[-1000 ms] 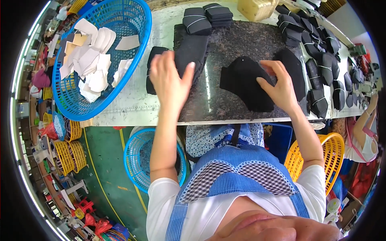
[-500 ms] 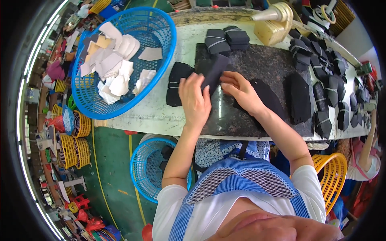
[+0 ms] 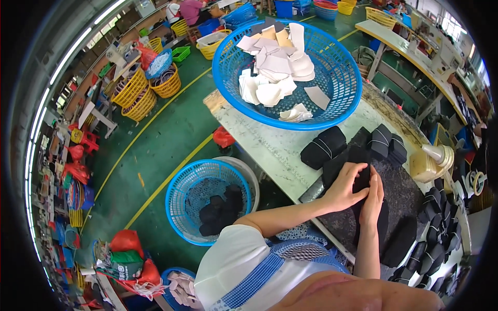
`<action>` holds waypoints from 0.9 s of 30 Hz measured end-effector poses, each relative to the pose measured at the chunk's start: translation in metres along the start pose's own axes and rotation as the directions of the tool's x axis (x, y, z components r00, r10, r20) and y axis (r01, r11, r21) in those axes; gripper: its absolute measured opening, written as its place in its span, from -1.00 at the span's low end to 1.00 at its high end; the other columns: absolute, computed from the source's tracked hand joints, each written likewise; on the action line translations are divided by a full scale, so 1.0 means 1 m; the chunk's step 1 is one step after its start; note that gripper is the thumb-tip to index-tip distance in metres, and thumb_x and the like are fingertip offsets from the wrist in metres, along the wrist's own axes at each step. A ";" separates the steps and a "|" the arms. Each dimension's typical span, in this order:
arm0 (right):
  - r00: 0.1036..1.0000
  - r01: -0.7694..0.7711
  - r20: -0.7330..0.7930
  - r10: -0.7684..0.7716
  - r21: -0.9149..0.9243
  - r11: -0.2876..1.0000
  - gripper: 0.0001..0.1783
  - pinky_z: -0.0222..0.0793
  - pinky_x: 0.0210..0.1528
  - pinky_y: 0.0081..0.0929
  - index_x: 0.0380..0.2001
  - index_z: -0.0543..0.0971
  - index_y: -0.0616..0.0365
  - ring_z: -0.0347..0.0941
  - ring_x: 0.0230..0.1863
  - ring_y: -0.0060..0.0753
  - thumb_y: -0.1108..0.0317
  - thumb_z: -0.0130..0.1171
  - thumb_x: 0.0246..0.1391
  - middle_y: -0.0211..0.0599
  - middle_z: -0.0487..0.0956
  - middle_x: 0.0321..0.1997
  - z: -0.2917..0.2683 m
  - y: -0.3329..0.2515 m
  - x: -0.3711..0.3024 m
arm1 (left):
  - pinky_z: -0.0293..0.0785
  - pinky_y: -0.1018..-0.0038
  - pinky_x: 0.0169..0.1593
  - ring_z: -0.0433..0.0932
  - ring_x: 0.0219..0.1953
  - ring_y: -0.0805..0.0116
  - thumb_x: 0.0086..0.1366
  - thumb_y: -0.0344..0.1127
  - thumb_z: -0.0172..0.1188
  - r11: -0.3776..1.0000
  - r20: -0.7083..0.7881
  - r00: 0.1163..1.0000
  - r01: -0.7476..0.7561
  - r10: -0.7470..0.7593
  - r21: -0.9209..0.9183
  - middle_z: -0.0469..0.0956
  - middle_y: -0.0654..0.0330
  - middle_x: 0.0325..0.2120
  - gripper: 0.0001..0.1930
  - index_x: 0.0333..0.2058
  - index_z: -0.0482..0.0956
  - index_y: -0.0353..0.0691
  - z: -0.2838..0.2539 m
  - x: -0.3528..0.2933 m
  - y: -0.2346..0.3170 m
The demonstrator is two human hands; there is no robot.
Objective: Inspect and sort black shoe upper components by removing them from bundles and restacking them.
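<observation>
My left hand (image 3: 343, 187) and my right hand (image 3: 372, 201) are close together around a stack of black cut pieces (image 3: 358, 154), fingers curled against its sides. Under them lies a dark, worn board (image 3: 407, 189) on the pale worktable (image 3: 275, 153). Just beyond my left hand is a black bundle (image 3: 324, 147) bound with a thin pale band. Two more banded bundles, one dark grey (image 3: 380, 141) and one beside it (image 3: 397, 150), stand past the stack. Nearer my right arm lies a long black pile (image 3: 400, 241). My palms hide the stack's lower part.
A big blue basket (image 3: 244, 115) of white, grey and tan pieces sits on the table's far end. A lower blue basket (image 3: 170, 199) holds black pieces. Several banded bundles (image 3: 429, 254) and a cream container (image 3: 426, 165) occupy the right side. Another person (image 3: 193, 11) is far off.
The view has swung to the left, showing more floor and the lower basket. My hands, earlier apart at either side of the black stack, are now closer together around it.
</observation>
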State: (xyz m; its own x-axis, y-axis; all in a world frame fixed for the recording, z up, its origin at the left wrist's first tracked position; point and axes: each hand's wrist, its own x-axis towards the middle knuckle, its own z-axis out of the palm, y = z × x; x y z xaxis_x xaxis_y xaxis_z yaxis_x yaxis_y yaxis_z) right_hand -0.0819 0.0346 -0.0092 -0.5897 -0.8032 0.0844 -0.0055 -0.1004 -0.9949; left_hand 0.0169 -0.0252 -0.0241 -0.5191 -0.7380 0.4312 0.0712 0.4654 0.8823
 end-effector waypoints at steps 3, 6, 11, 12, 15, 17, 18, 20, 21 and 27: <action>0.985 -0.158 0.075 0.153 0.062 0.985 -0.49 0.22 0.08 -0.55 -0.01 0.48 0.31 0.38 -0.04 -0.48 0.09 -0.25 0.33 -0.26 0.50 -0.04 0.002 -0.009 -0.012 | 0.36 0.37 -0.04 0.34 -0.05 0.17 0.04 -0.19 0.37 0.969 -0.096 0.995 0.041 -0.018 0.244 0.24 -0.04 -0.10 -0.31 0.05 0.19 -0.30 -0.015 0.006 0.008; 0.982 -0.087 0.173 0.071 0.085 0.993 -0.62 0.28 -0.01 -0.58 -0.08 0.51 0.30 0.41 -0.11 -0.53 0.22 -0.15 0.32 -0.33 0.52 -0.13 0.015 0.000 -0.014 | 0.40 0.46 -0.10 0.44 -0.15 0.35 0.19 -0.23 0.25 0.959 -0.044 0.962 0.266 -0.271 -0.098 0.41 0.05 -0.20 -0.48 -0.01 0.22 -0.33 -0.027 0.001 -0.023; 0.994 0.109 0.027 -0.108 -0.032 0.994 -0.69 0.22 0.10 -0.55 0.02 0.41 0.27 0.37 -0.02 -0.49 0.41 -0.02 0.24 -0.33 0.47 -0.08 0.007 0.007 -0.014 | 0.43 0.40 -0.22 0.50 -0.25 0.31 0.29 -0.29 0.13 0.950 -0.227 0.940 0.202 -0.256 -0.237 0.49 0.09 -0.28 -0.58 0.05 0.31 -0.36 -0.024 -0.014 -0.024; 0.972 0.196 -0.093 -0.215 -0.176 0.965 -0.67 0.19 0.13 -0.53 0.04 0.39 0.27 0.35 0.01 -0.46 0.39 -0.03 0.25 -0.31 0.46 -0.06 0.015 0.006 -0.017 | 0.39 0.46 -0.18 0.45 -0.25 0.31 0.31 -0.31 0.10 0.976 -0.301 0.946 0.058 -0.121 -0.210 0.44 0.07 -0.26 -0.57 0.09 0.29 -0.38 -0.020 -0.009 -0.022; 0.979 0.101 -0.168 -0.115 -0.085 0.991 -0.59 0.10 0.20 -0.48 0.09 0.33 0.29 0.29 0.06 -0.39 0.25 -0.11 0.30 -0.24 0.44 -0.04 0.018 0.006 -0.022 | 0.34 0.50 -0.13 0.41 -0.23 0.32 0.32 -0.34 0.07 0.981 -0.350 0.937 -0.056 -0.012 -0.185 0.38 0.06 -0.23 -0.60 0.07 0.29 -0.41 -0.008 -0.006 -0.001; 0.986 -0.013 -0.169 0.005 -0.050 0.999 -0.53 0.27 -0.06 -0.56 -0.09 0.44 0.32 0.36 -0.16 -0.52 0.08 -0.22 0.34 -0.27 0.51 -0.19 0.004 0.009 -0.020 | 0.35 0.60 -0.09 0.40 -0.14 0.49 0.33 -0.35 0.07 0.968 -0.151 0.988 -0.007 -0.032 -0.249 0.37 0.19 -0.21 -0.63 0.04 0.31 -0.41 0.003 -0.010 0.007; 0.982 0.036 -0.183 -0.054 -0.101 0.994 -0.52 0.29 -0.14 -0.57 -0.16 0.46 0.32 0.36 -0.23 -0.55 0.06 -0.22 0.34 -0.31 0.52 -0.25 -0.003 0.008 -0.018 | 0.37 0.59 -0.10 0.42 -0.17 0.52 0.32 -0.33 0.09 0.877 0.004 0.987 0.146 -0.162 -0.458 0.41 0.22 -0.22 -0.63 0.03 0.33 -0.39 0.003 -0.008 0.004; 0.981 0.040 -0.186 -0.055 -0.084 0.996 -0.49 0.31 -0.24 -0.58 -0.25 0.51 0.29 0.38 -0.34 -0.59 0.03 -0.23 0.33 -0.37 0.54 -0.34 -0.013 -0.001 -0.015 | 0.40 0.58 -0.12 0.47 -0.22 0.60 0.26 -0.28 0.20 0.620 0.353 0.894 0.446 -0.275 -0.646 0.52 0.29 -0.22 -0.62 -0.02 0.41 -0.35 -0.002 0.000 0.000; 0.985 -0.120 -0.108 0.135 0.127 0.984 -0.50 0.37 -0.26 -0.56 -0.19 0.52 0.24 0.44 -0.33 -0.53 0.01 -0.21 0.32 -0.36 0.55 -0.30 -0.019 -0.001 -0.015 | 0.40 0.54 -0.08 0.47 -0.17 0.55 0.20 -0.25 0.27 0.520 0.504 0.797 0.601 -0.332 -0.607 0.52 0.24 -0.18 -0.58 -0.04 0.44 -0.35 -0.010 0.003 0.004; 0.720 -0.680 0.673 0.170 0.635 0.367 -0.49 0.50 -0.20 -0.43 -0.05 0.48 0.11 0.52 -0.23 -0.40 -0.08 -0.17 0.26 -0.29 0.56 -0.22 -0.042 0.013 -0.008 | 0.41 0.49 -0.08 0.47 -0.20 0.46 0.08 -0.16 0.37 0.773 0.379 0.904 0.381 -0.197 -0.507 0.53 0.16 -0.28 -0.52 -0.16 0.45 -0.41 -0.005 0.013 0.025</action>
State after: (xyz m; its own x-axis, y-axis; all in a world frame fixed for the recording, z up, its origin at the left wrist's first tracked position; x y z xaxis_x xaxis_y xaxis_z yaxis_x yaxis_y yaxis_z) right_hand -0.1112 0.0647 -0.0252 0.1182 -0.9904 -0.0715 0.9117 0.1368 -0.3875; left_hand 0.0161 -0.0251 0.0046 -0.8060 -0.5740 0.1445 0.2891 -0.1686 0.9423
